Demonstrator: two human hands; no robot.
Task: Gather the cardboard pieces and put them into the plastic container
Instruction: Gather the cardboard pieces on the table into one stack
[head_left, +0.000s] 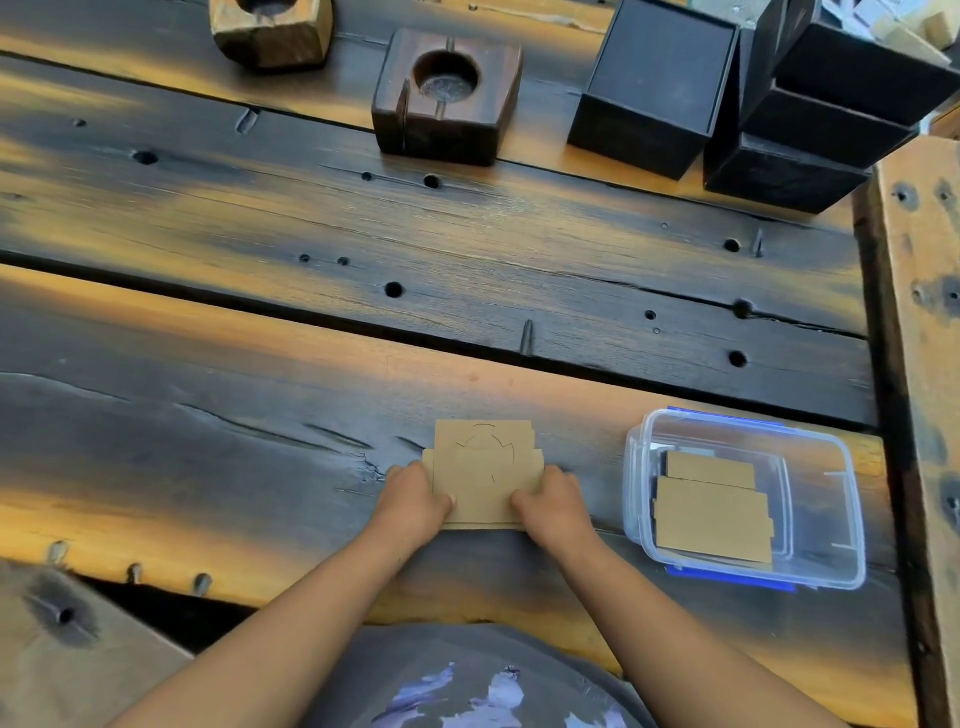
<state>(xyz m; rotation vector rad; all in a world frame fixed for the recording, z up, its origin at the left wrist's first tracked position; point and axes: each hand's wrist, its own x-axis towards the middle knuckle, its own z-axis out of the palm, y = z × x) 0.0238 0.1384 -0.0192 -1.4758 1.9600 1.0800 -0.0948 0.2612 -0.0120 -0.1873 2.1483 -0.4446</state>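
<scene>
Both bare forearms reach forward over a grey printed shirt, and the left hand (415, 501) and right hand (553, 501) are pressed on the near corners of a small stack of flat tan cardboard pieces (485, 470), the grip of each closed onto the stack's edge with thumbs on top. The stack lies on the dark, scorched plank bench (260, 426), just left of the clear rectangular plastic container with blue clips (841, 499), where similar tan pieces (711, 514) are already laid flat. The pieces are thin, matte and stepped at their edges, the top one scored with a curved cut line; they are likely to slide apart. The step is best done by squaring the edges first, pinching the whole stack from both sides, lifting it level and lowering it flat onto those inside. Farther back, dark wooden blocks with round recesses (447, 96) and black boxes (654, 88) are seen
</scene>
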